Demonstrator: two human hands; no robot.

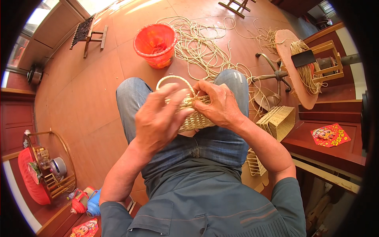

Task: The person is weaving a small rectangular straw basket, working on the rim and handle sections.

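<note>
The small woven basket (pixel 195 121) sits centrally between the knees (pixel 235 81), the right hand (pixel 221 103) pinching it near the base of its looped handle (pixel 173 77); the left hand (pixel 160 111) is blurred, its grip unclear. It looks light and springy, best steadied by the rim (pixel 204 97). Loose cord (pixel 199 49) at twelve o'clock could snag; a red bucket (pixel 149 56) stands at eleven, nested baskets (pixel 291 118) at three.

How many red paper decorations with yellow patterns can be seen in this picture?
2: the right decoration beyond the right forearm, and the lower-left decoration, cut by the frame. Others may be hidden.
</note>
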